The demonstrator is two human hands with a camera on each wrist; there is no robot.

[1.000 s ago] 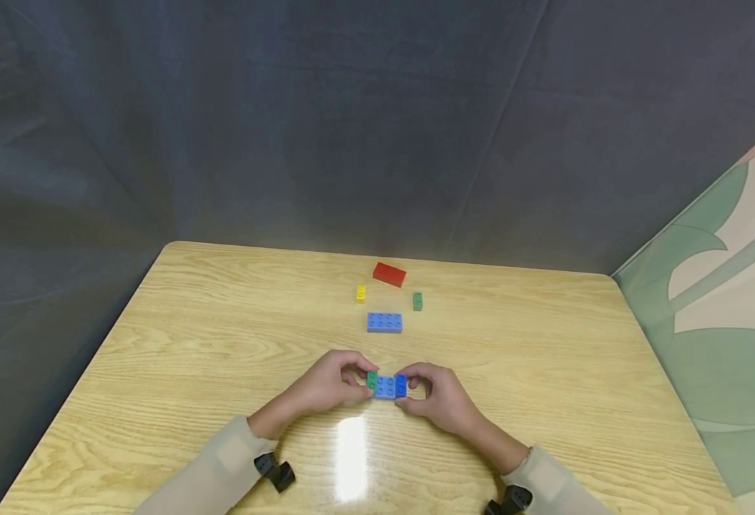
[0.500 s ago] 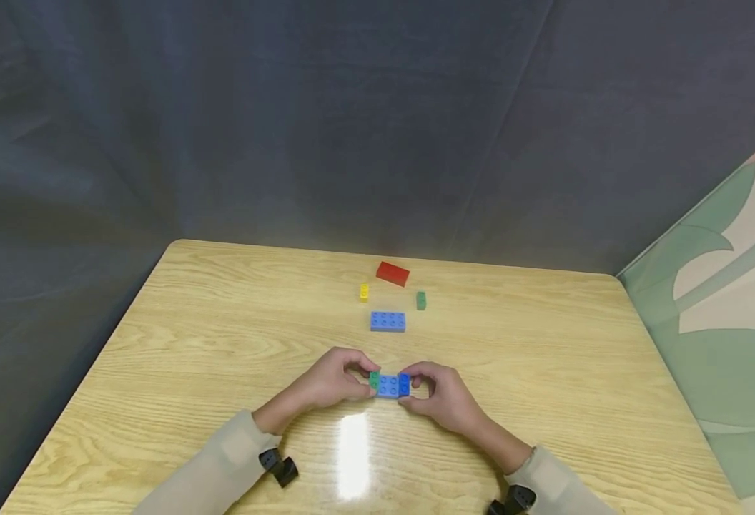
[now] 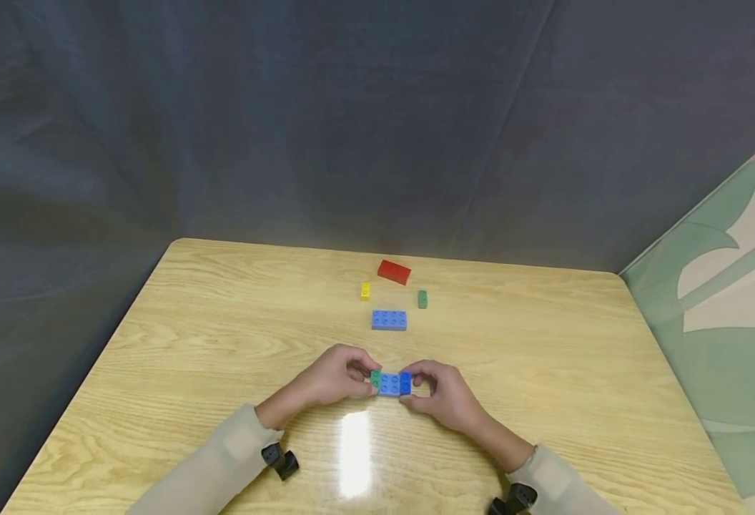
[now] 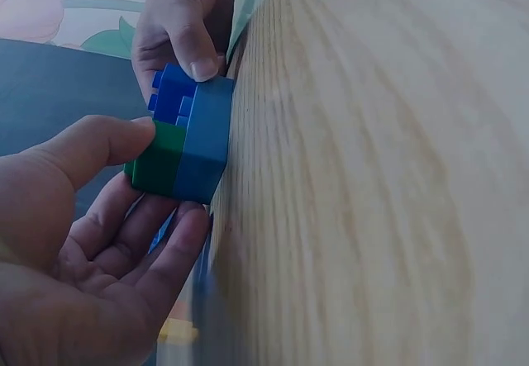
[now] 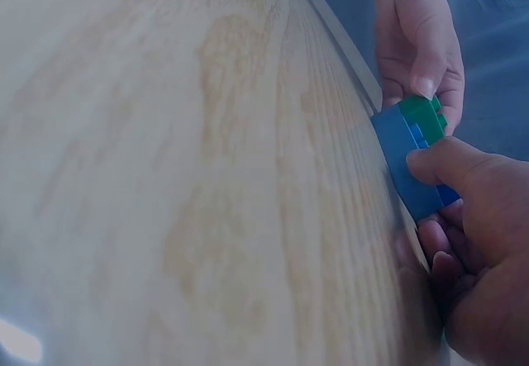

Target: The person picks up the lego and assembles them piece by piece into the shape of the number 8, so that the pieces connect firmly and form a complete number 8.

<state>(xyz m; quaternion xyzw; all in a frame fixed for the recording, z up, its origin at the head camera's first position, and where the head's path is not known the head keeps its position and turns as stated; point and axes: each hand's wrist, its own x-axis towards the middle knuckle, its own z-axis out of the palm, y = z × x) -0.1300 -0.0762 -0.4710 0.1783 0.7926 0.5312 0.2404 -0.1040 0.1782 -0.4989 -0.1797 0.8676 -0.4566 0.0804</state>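
A light blue eight-stud brick (image 3: 390, 385) lies on the wooden table between both hands. On its left end sits a small green brick (image 3: 375, 378), pinched by my left hand (image 3: 335, 375) between thumb and fingers. A small dark blue brick (image 3: 406, 383) stands on the right end, and my right hand (image 3: 445, 395) pinches it there. In the left wrist view the green brick (image 4: 159, 158) rests flush on the light blue brick (image 4: 204, 139). The right wrist view has my right thumb across the light blue brick (image 5: 400, 158), covering part of the dark blue one.
Beyond the hands lie a second light blue brick (image 3: 389, 320), a small yellow brick (image 3: 365, 291), another small green brick (image 3: 422, 299) and a red brick (image 3: 394, 272). A dark curtain (image 3: 377, 129) hangs behind the table's far edge; a patterned panel (image 3: 725, 322) stands at right.
Both hands keep their grip on the small bricks at the ends of the light blue brick. The whole head view has shifted slightly; the loose bricks stay in place.
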